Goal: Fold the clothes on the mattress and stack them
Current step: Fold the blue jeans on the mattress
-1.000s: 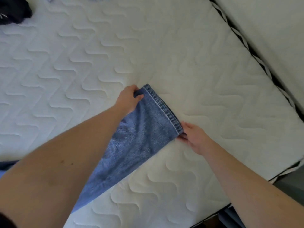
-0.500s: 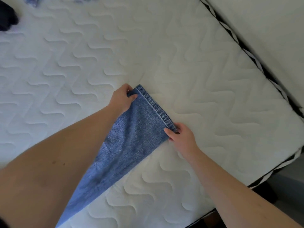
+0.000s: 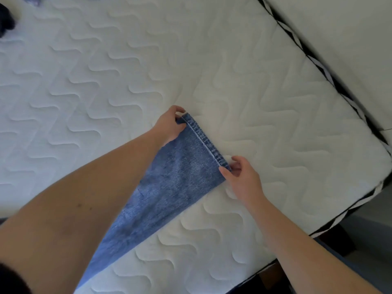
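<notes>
1. The blue jeans leg [image 3: 167, 187] lies flat on the white quilted mattress [image 3: 265, 102], running toward its near edge.
2. The right hand [image 3: 241, 177] pinches one hem corner.
3. The left hand [image 3: 169, 126] pinches the other corner.
4. Dark clothing [image 3: 5, 24] sits far left.

A blue denim trouser leg [image 3: 169, 187] is lying flat on the white quilted mattress [image 3: 254, 81], reaching from its near edge toward the middle. The left hand [image 3: 169, 126] is pinching one corner of the hem, while the right hand [image 3: 241, 177] is pinching the other. Dark clothing [image 3: 5, 24] is sitting at the far left corner.
</notes>
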`<move>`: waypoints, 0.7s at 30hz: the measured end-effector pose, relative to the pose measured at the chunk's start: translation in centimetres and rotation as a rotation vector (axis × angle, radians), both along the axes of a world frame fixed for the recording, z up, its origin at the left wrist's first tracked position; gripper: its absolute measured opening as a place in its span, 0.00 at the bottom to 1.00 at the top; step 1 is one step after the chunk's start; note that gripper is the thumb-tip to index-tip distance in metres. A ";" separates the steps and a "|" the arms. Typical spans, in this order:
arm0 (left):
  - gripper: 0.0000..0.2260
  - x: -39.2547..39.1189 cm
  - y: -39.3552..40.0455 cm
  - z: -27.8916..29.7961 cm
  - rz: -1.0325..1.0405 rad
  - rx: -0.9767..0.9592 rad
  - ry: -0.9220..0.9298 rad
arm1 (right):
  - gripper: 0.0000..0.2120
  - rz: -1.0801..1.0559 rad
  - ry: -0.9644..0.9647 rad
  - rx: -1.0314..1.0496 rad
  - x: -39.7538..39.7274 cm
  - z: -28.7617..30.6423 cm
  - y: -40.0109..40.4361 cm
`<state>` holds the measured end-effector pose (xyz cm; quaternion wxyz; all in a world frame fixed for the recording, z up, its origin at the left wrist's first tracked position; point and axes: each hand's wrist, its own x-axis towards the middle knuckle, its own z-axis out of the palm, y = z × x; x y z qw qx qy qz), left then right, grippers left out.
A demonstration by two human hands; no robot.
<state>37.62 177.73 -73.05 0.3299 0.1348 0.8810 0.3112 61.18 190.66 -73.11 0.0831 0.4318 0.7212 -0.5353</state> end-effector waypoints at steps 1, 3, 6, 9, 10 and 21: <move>0.17 0.0 0.1 0.0 -0.043 -0.030 0.014 | 0.20 0.077 0.019 0.021 -0.5 0.1 0.1; 0.15 -0.3 0.1 0.2 -0.107 -0.070 0.018 | 0.17 0.226 0.012 0.057 -1.7 0.2 0.2; 0.09 -1.2 0.2 0.6 -0.091 -0.026 -0.024 | 0.15 0.238 -0.069 0.023 -3.0 0.2 0.5; 0.07 -1.9 -0.2 0.9 -0.075 0.042 -0.119 | 0.14 0.240 -0.126 0.125 -3.3 0.2 0.3; 0.06 -1.8 -0.4 0.9 -0.068 0.054 -0.121 | 0.16 0.250 -0.145 0.182 -3.2 0.2 0.2; 0.36 -0.6 -5.2 1.1 -0.292 -0.355 0.053 | 0.24 0.231 -0.229 0.690 -2.8 0.6 -2.6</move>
